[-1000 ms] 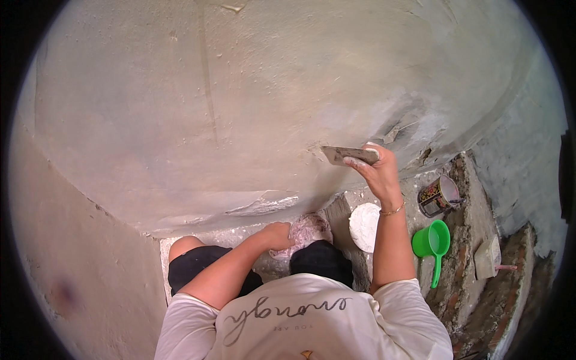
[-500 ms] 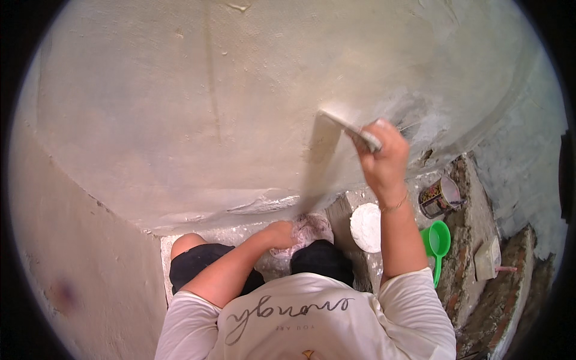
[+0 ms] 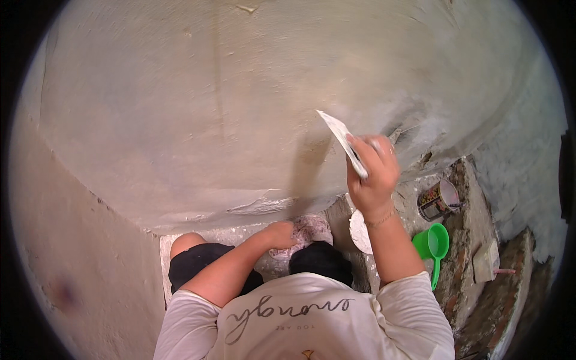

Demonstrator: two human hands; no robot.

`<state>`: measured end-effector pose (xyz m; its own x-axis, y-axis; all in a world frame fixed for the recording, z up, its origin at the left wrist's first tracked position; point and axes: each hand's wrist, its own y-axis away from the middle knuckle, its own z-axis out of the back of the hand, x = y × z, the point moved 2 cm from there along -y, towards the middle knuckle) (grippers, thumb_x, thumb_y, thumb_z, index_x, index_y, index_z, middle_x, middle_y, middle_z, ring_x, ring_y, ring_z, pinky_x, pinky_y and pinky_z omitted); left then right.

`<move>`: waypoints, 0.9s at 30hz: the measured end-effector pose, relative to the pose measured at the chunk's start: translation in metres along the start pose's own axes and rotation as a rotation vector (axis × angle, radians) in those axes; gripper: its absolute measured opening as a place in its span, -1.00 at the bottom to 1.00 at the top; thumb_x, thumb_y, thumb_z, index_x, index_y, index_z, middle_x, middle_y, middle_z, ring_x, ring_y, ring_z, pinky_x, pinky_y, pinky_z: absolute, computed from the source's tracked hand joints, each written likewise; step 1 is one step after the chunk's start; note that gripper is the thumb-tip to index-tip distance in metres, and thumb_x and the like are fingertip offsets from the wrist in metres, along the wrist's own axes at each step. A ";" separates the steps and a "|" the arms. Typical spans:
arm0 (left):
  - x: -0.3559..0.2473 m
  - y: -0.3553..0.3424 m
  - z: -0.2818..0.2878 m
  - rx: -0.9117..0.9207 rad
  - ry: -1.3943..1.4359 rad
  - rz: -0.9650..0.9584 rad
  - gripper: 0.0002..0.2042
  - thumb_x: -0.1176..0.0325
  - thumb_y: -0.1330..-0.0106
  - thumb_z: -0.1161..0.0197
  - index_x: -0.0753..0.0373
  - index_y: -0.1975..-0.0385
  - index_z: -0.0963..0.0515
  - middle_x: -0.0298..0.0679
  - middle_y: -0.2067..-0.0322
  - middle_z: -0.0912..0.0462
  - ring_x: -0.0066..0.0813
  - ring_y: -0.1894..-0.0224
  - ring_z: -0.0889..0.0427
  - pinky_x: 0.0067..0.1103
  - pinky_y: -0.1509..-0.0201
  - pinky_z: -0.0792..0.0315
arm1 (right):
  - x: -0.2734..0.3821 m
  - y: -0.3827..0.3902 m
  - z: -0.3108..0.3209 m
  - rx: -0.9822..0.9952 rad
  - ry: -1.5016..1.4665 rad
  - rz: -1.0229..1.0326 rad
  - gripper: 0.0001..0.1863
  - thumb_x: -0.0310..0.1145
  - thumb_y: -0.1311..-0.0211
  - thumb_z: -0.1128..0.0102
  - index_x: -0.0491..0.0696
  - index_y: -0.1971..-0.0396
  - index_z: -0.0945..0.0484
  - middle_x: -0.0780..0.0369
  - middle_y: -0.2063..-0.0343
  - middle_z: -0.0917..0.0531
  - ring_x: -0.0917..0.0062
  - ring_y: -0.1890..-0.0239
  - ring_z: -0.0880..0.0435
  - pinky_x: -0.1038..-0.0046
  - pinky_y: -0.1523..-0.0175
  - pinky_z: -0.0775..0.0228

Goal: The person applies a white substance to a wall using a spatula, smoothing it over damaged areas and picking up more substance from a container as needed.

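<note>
Right hand (image 3: 372,171) fingers clamped round the trowel (image 3: 341,139), blade edge against the wall (image 3: 180,120), bare plaster toward nine o'clock. Left hand (image 3: 282,234) low at six, grip unclear.

Pale plaster, one splash of green

A grey-beige wall (image 3: 228,108) fills the far side of the scene, turning whiter in a patch at its right, where a scraper (image 3: 342,141) with a white-smeared blade is held in the right hand (image 3: 372,174). Near the bottom, a cream shirt (image 3: 300,324) bears dark script lettering, above black shorts (image 3: 198,270). The left hand (image 3: 279,234) rests by a cloth (image 3: 309,231) mottled pink and white. To the right lie a white bowl (image 3: 360,231), a bright green scoop (image 3: 433,246), a tin (image 3: 438,201) patterned in dark, red and yellow, and brown-red bricks (image 3: 480,300) dusted with grey.
</note>
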<state>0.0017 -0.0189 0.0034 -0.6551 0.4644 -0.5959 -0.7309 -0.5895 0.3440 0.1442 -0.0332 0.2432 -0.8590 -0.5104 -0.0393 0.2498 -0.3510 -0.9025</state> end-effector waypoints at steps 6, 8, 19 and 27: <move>-0.006 -0.009 -0.009 -0.048 -0.022 -0.030 -0.54 0.12 -0.03 -0.21 0.49 0.29 -0.50 0.16 0.24 -0.55 0.03 0.13 -0.54 -0.30 0.03 -0.40 | 0.014 0.082 -0.051 0.235 0.313 0.159 -0.52 -0.47 0.18 -0.06 -0.14 0.10 -0.52 0.11 0.31 -0.54 0.34 0.30 -0.54 0.44 0.31 -0.43; 0.001 -0.016 -0.016 -0.010 -0.024 -0.037 -0.53 0.12 -0.04 -0.21 0.49 0.27 -0.50 0.16 0.24 -0.55 0.02 0.14 -0.54 -0.30 0.02 -0.40 | 0.023 0.102 -0.067 0.372 0.222 0.160 -0.51 -0.46 0.17 -0.02 -0.17 0.09 -0.50 0.11 0.32 -0.53 0.35 0.30 -0.54 0.47 0.32 -0.43; -0.014 -0.001 -0.003 0.044 -0.050 0.030 -0.54 0.13 -0.03 -0.21 0.47 0.26 -0.50 0.15 0.21 -0.55 0.02 0.10 -0.53 -0.31 0.00 -0.39 | 0.002 0.047 -0.031 0.518 -0.117 -0.064 -0.72 -0.57 0.23 -0.19 -0.02 0.39 -0.57 0.20 0.50 -0.48 0.29 0.45 -0.51 0.34 0.40 -0.37; -0.009 0.000 0.004 0.065 -0.003 0.029 -0.50 0.11 -0.01 -0.24 0.47 0.21 -0.45 0.17 0.22 -0.53 0.05 0.10 -0.51 -0.30 -0.01 -0.38 | -0.007 -0.032 0.009 -0.087 -0.013 0.122 -0.63 -0.57 0.39 -0.15 -0.06 0.38 -0.59 0.19 0.58 -0.47 0.32 0.55 -0.46 0.37 0.48 -0.29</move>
<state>0.0072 -0.0206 0.0117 -0.6765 0.4503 -0.5827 -0.7226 -0.5587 0.4072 0.1467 -0.0252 0.2760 -0.8187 -0.5555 -0.1455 0.3117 -0.2172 -0.9250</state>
